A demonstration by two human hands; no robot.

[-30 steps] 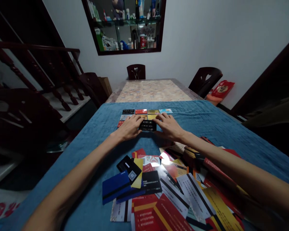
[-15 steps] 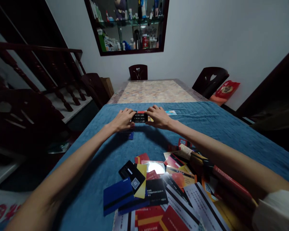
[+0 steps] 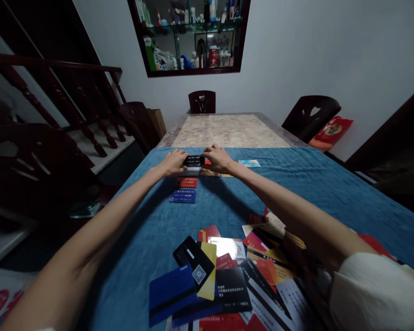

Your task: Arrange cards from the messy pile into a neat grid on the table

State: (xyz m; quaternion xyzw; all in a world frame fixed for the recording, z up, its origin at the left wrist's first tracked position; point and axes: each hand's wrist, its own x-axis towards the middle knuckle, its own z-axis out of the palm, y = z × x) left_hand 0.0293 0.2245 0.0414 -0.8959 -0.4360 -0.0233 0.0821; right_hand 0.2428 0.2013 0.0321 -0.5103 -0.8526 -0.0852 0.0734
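A black card (image 3: 194, 161) with pale print is held at its two ends, over the far part of the blue cloth. My left hand (image 3: 174, 162) grips its left end and my right hand (image 3: 218, 159) its right end, fingers closed. Right below it lie a silvery card (image 3: 192, 172), a red card (image 3: 187, 182) and a blue card (image 3: 182, 196) in a column. Partly behind my right hand, more cards lie in a row. A light blue card (image 3: 249, 163) rests to the right of that hand.
A loose heap of cards, among them a large blue card (image 3: 172, 294) and a black card with a code (image 3: 189, 257), covers the near side of the blue cloth (image 3: 131, 239). My right forearm passes over its right part. Chairs (image 3: 310, 117) stand around the table.
Both hands have moved away from me and slightly left with the black card. The red and blue cards below it show more fully. The view has shifted slightly.
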